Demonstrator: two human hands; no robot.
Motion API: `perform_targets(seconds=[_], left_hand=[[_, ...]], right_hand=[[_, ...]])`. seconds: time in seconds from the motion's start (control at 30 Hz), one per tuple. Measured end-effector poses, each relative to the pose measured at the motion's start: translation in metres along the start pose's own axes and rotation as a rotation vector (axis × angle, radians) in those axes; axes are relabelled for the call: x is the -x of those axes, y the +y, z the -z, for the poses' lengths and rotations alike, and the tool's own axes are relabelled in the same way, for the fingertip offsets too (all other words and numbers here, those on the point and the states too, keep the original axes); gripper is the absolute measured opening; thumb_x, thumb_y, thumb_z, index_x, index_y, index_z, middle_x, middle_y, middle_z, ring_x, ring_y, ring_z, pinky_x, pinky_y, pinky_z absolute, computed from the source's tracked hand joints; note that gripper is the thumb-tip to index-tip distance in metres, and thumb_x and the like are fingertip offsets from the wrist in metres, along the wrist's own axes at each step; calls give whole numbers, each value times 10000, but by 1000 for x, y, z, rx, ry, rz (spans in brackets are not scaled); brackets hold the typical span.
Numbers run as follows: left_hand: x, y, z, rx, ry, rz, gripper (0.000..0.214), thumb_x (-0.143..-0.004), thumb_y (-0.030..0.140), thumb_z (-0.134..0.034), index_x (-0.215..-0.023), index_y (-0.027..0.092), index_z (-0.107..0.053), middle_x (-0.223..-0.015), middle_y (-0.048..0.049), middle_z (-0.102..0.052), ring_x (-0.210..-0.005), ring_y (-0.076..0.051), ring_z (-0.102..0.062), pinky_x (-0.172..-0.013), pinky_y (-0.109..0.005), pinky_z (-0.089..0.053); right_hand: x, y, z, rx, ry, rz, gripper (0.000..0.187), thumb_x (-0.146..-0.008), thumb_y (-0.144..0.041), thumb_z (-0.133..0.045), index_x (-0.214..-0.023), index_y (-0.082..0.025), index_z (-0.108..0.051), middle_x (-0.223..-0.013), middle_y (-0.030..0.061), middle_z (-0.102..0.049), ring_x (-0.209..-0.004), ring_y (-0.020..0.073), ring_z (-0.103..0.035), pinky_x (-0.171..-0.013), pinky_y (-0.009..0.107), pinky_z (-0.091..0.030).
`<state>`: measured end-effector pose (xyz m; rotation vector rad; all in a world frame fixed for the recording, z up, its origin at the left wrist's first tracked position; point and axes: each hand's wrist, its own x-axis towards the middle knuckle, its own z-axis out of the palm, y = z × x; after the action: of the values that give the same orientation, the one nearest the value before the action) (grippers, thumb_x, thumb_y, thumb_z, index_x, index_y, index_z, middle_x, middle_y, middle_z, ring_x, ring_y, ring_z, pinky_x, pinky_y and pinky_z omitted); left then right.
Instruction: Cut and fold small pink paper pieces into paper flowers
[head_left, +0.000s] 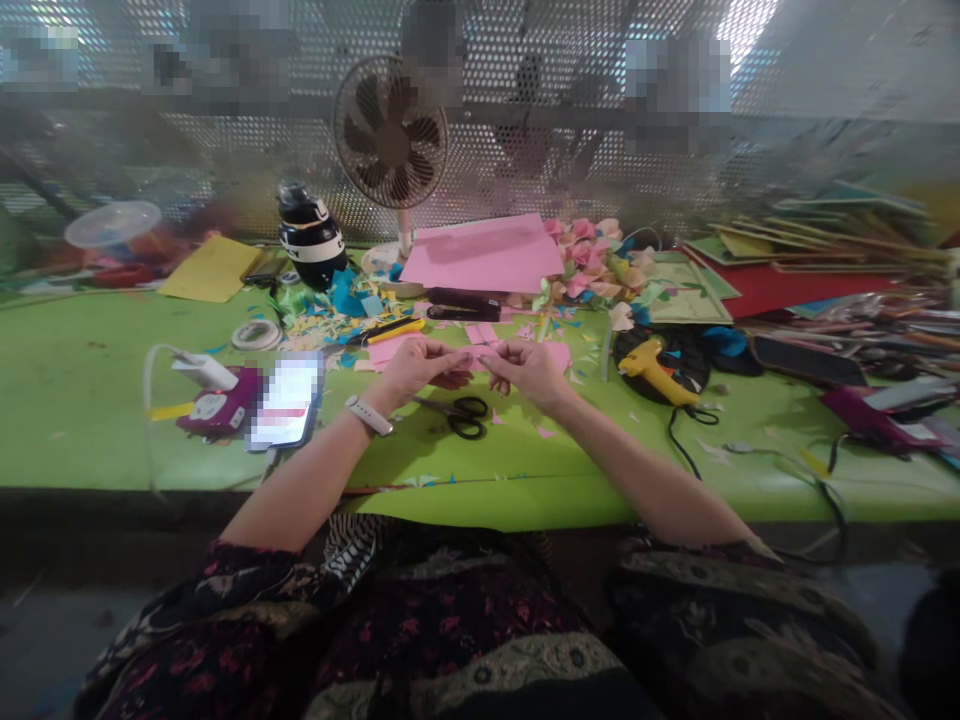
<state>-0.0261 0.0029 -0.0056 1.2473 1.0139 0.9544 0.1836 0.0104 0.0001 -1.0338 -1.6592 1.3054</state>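
Note:
My left hand point(417, 370), with a pale band on its wrist, and my right hand point(528, 370) meet fingertip to fingertip above the table. Both are closed in a pinch on a small piece of pink paper point(480, 356), mostly covered by the fingers. Behind them lie larger pink paper pieces point(381, 352) on the green tabletop. Just below the hands, a pair of scissors point(466, 418) with dark handles rests on the table. A yellow-and-black cutter knife point(396, 331) and a black stapler point(463, 306) lie beyond the hands.
On the left are a lit phone point(288, 400), a purple power strip point(217, 408), a tape roll point(256, 336) and a black bottle point(309, 240). A fan point(391, 135) stands behind pink sheets point(484, 250) and paper flowers point(589, 255). A yellow glue gun point(656, 370) trails its cord at right.

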Motion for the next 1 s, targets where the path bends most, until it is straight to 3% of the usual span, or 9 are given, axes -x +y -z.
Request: perform_targets(seconds=[0.67, 1.0], left_hand=[[1, 4, -1, -39, -15, -23, 226, -763, 340, -808, -856, 138, -767, -801, -88, -781, -655, -138, -724, -718, -278, -604], [4, 13, 3, -5, -30, 60, 198, -737, 284, -825, -841, 137, -743, -793, -81, -781, -709, -150, -736, -804, -327, -607]], right_hand=[[-2, 3, -1, -10, 23, 14, 483, -686, -611, -805, -695, -171, -606, -547, 6, -657, -398, 73, -527, -390, 205, -432], [-3, -2, -1, -47, -1, -29, 475, -669, -581, -834, -666, -170, -596, -563, 7, -666, -399, 63, -517, -391, 197, -424]])
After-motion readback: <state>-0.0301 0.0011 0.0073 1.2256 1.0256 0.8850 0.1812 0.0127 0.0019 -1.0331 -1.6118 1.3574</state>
